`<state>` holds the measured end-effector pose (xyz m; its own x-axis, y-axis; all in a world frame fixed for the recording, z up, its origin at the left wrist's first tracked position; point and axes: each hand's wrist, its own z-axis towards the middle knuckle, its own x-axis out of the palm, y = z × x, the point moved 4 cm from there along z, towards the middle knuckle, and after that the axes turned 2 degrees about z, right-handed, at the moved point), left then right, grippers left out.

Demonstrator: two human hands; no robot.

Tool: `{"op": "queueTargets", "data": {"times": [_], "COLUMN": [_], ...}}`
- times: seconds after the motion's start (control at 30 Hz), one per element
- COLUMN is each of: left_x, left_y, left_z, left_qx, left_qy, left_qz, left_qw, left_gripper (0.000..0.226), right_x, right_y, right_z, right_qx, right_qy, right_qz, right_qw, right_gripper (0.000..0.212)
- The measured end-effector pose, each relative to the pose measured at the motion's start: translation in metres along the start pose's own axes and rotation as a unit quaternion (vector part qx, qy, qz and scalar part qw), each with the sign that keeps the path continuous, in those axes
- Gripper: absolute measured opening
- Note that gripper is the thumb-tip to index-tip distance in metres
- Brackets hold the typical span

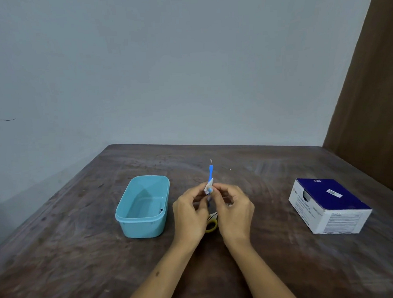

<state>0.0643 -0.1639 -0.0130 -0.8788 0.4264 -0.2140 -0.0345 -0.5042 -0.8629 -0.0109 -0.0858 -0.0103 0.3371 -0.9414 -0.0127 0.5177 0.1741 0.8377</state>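
Blue stick (210, 172), tip up and away

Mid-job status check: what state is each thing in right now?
Blue stick: held upright, white wipe wrapped round it.
White wipe: pinched by left hand and right hand.
Teal tub: lidless, upright, small dark item inside.
Scissors: lying on table under the hands, mostly hidden.
Swab box: resting on table, untouched.
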Motion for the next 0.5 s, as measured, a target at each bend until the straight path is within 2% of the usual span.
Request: {"op": "queueTargets", "data": {"times": [0.17, 0.33, 0.5], "left_x": [0.0022, 0.0011, 0.0039], "left_y": [-0.0072, -0.0069, -0.0063], "left_z": [-0.0035, -0.0032, -0.0037], "left_qx": [0.007, -0.003, -0.005], "left_qy": [0.028, -0.003, 0.033], "left_qz": [-0.016, -0.026, -0.021], "left_qw": [0.999, 1.000, 0.999], "left_gripper": [0.044, 0.032, 0.031], "right_x": [-0.0027, -0.0009, -0.0045], "right_y": [0.0015, -0.0008, 0.0022], "right_z": [0.0010, 0.0002, 0.0025], "right_qx": [-0.007, 0.013, 0.027], "right_qy": [-0.031, -0.019, -0.039], "right_qz": [0.001, 0.021, 0.035], "right_qw": [1.000, 1.000, 0.998], "right_gripper": [0.014, 0.009, 0.012]}}
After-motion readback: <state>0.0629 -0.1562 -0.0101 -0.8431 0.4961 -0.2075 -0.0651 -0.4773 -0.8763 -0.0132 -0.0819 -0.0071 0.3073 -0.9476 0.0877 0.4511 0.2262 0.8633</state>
